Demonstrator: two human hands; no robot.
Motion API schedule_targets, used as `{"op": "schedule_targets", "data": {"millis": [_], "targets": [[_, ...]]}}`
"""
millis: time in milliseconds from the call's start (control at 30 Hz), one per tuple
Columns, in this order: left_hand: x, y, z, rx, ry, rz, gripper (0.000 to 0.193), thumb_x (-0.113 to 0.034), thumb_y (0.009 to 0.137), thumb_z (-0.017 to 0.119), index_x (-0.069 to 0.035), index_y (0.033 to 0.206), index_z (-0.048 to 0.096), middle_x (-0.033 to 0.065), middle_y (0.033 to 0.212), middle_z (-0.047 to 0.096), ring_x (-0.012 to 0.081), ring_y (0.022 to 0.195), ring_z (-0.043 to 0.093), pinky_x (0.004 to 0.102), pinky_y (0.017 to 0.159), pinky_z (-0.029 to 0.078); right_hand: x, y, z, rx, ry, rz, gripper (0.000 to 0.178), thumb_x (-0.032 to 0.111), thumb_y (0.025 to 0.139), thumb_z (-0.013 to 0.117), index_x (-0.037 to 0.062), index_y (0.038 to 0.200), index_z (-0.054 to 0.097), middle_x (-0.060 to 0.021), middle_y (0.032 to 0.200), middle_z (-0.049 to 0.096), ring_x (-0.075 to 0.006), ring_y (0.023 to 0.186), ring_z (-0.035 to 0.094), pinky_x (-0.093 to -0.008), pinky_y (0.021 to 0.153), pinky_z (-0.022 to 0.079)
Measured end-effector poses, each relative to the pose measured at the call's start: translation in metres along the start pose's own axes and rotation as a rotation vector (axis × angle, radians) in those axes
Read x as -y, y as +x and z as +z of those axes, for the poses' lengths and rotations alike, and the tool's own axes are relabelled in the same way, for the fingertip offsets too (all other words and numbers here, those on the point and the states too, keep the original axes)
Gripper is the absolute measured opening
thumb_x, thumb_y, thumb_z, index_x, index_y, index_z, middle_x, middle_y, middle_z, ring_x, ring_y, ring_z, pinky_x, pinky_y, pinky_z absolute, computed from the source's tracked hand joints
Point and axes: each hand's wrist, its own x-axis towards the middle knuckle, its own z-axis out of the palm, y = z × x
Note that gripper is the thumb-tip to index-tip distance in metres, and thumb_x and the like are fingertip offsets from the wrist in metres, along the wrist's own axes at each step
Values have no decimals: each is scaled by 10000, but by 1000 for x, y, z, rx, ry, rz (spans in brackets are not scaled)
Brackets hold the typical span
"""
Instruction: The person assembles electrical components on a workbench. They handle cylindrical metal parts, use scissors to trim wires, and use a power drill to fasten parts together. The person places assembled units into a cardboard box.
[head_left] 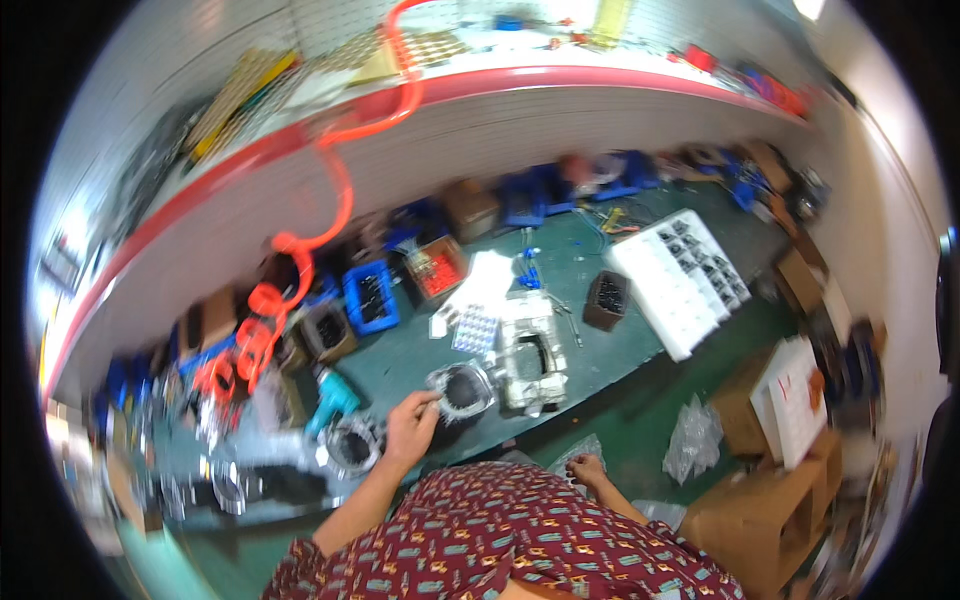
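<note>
My left hand is at the bench's front edge, its fingertips closed on the rim of a round metal housing with an open, dark middle. Right beside that stands a larger silvery metal housing with a rectangular opening. Low in front of my body, off the bench, my right hand hangs with its fingers curled. A see-through plastic bag is close to those fingers; blur hides whether they hold it. Left of my left hand lies another ring-shaped metal housing, next to a teal power drill.
On the green bench are a blue bin, a box of red parts, a dark bin and a white foam tray with black parts. An orange coiled hose hangs at left. Cardboard boxes and a plastic bag lie right.
</note>
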Motion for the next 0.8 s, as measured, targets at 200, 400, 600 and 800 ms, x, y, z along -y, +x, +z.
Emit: {"op": "schedule_targets", "data": {"millis": [200, 400, 600, 800], "targets": [[3, -33, -29, -64, 60, -68, 179, -78, 979, 634, 19, 1116, 699, 22, 750, 660, 46, 677, 519, 258, 594, 443, 36, -32, 10, 48, -292, -92, 113, 132, 951, 670, 22, 950, 697, -53, 809, 698, -168, 668, 683, -325, 524, 527], [7, -60, -51, -181, 69, -47, 179, -68, 963, 651, 2, 1120, 700, 63, 774, 690, 88, 686, 586, 281, 634, 488, 22, -1, 13, 137, -83, -170, 125, 103, 949, 660, -8, 970, 713, -67, 824, 716, -170, 690, 691, -305, 567, 538], [12, -87, -82, -516, 263, 102, 220, -47, 904, 695, -31, 1124, 695, 123, 866, 692, 222, 692, 643, 329, 641, 512, 40, 8, 29, 272, -112, -260, 142, 125, 909, 685, 28, 1006, 719, -56, 837, 709, -182, 703, 711, -303, 549, 557], [29, -116, -126, -674, 507, 115, 558, -35, 830, 680, -25, 1372, 549, 220, 1317, 563, 422, 1257, 518, 482, 1100, 402, 80, -27, 53, 324, -308, -369, 157, 132, 873, 700, 28, 985, 734, -62, 817, 700, -183, 704, 705, -315, 575, 569]]}}
